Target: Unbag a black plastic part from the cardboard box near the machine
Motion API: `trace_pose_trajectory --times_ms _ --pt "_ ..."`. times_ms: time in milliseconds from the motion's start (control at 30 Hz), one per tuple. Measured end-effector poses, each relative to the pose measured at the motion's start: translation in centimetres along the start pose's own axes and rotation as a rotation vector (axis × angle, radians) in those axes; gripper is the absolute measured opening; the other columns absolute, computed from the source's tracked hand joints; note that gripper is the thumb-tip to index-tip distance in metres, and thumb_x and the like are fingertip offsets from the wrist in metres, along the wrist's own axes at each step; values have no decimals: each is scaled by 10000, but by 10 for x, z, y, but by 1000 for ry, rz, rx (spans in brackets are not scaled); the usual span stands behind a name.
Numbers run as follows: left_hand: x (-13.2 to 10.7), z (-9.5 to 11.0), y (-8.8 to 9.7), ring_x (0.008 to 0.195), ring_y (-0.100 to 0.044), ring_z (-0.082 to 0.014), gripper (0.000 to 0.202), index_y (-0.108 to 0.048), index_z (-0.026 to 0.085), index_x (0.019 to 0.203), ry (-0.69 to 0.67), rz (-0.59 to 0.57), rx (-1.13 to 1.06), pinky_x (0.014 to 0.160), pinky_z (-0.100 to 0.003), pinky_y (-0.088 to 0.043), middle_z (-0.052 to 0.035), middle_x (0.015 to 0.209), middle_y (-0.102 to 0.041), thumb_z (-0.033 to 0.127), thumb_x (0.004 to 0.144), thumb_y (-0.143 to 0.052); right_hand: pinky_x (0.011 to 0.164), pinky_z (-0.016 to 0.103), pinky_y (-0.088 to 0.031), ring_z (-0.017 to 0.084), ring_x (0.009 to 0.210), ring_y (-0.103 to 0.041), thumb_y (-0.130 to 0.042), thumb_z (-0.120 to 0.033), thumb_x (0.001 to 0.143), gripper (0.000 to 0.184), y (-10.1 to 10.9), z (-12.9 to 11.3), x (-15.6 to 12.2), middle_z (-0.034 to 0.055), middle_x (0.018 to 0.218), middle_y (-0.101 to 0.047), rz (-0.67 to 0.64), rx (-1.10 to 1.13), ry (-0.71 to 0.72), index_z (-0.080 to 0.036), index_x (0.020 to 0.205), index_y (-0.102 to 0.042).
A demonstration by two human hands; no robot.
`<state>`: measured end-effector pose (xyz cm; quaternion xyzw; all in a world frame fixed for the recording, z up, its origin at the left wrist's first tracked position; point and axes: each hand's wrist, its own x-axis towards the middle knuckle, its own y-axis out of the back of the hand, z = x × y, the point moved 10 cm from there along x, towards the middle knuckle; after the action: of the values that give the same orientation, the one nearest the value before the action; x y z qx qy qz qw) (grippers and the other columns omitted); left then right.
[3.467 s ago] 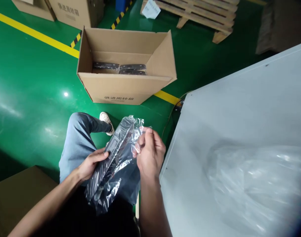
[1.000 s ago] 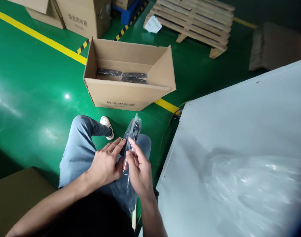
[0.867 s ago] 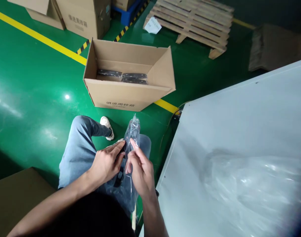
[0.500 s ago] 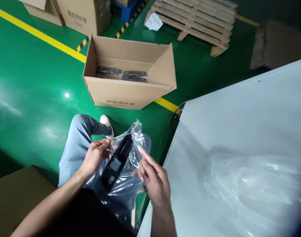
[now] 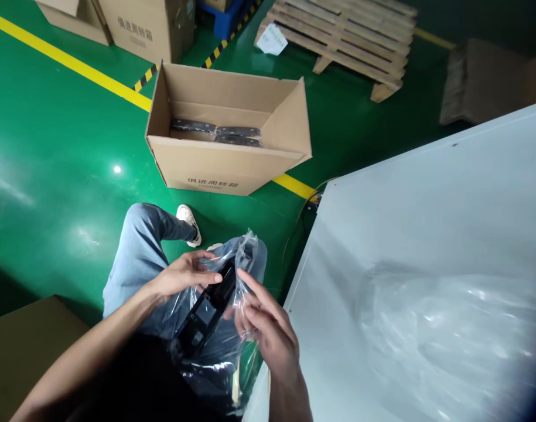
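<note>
A long black plastic part (image 5: 206,313) lies tilted inside a clear plastic bag (image 5: 224,369) above my lap. My left hand (image 5: 191,274) grips the bag and the part's upper left side, its thumb lying over the black plastic. On the other side my right hand (image 5: 268,319) pinches the gathered film of the bag near its upper end, index finger stretched along it. The part's lower end is dim against my dark clothing.
An open cardboard box (image 5: 224,164) with several wrapped dark parts (image 5: 236,132) stands on the green floor ahead. A white table (image 5: 426,211) at right bears clear plastic bags (image 5: 447,334). A wooden pallet (image 5: 342,41) and more cartons (image 5: 136,29) are behind.
My left hand has moved right and closed over the black part's upper side. The bag's top has dropped slightly, and my right hand has shifted a little down and left.
</note>
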<state>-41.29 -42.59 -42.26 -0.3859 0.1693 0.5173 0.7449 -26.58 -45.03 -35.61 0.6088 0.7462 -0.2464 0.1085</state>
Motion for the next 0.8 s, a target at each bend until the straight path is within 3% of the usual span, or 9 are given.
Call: trace_pose_trajectory --times_ms 100,200,300,367,433,533,667,800 --pt "5 8 2 643 -555 -129 512 -662 142 986 -44 15 121 610 -260 -446 3 758 -612 482 695 -910 636 357 -551 181 583 -569 -570 -473 1004 625 6 -1 -2 -43 598 -518 -49 -106 34 -231 1579 -536" --pt "-2 31 9 664 -536 -115 332 -619 171 895 -203 159 331 630 -257 -414 12 805 -611 402 772 -822 822 426 -618 202 707 -669 -524 -492 1040 648 19 -17 -4 -4 740 -658 -11 -372 137 -258 1637 -437" --pt "-19 53 13 678 -582 -138 233 -619 199 977 -289 368 613 665 -275 -407 12 820 -652 328 826 -741 976 470 -614 261 1041 -735 -654 -472 987 713 29 -50 -5 108 1153 -739 177 -691 298 -257 1629 -428" --pt "-28 61 5 677 -632 -164 315 -625 219 1144 -318 420 741 667 -285 -412 4 843 -697 296 849 -703 1024 484 -606 298 1176 -711 -735 -458 938 721 24 -71 -3 150 1291 -710 279 -828 392 -233 1578 -491" --pt "-32 65 -8 676 -675 -186 393 -593 235 1258 -353 426 830 655 -290 -415 -10 890 -740 290 877 -673 956 443 -640 285 1081 -748 -737 -449 945 581 11 -84 2 136 1205 -756 334 -894 448 -224 1465 -610" --pt "-33 69 -20 685 -710 -223 310 -600 236 1228 -376 471 957 648 -301 -407 -34 889 -768 393 962 -627 846 358 -663 239 912 -789 -612 -361 1036 266 -11 -91 12 96 1054 -815 327 -913 491 -240 1222 -759" --pt "-31 76 -15 659 -703 -244 331 -659 212 1164 -355 514 1023 649 -309 -383 -42 761 -733 493 1041 -536 900 358 -667 242 963 -804 -552 -283 1063 268 -23 -94 12 88 1088 -829 312 -888 559 -258 1181 -791" --pt "-32 79 -7 596 -622 -189 385 -728 210 1083 -346 410 825 616 -286 -360 -6 667 -660 527 1048 -513 872 365 -673 249 931 -807 -571 -299 1052 263 -3 -95 7 82 1066 -833 389 -854 546 -267 1155 -810"
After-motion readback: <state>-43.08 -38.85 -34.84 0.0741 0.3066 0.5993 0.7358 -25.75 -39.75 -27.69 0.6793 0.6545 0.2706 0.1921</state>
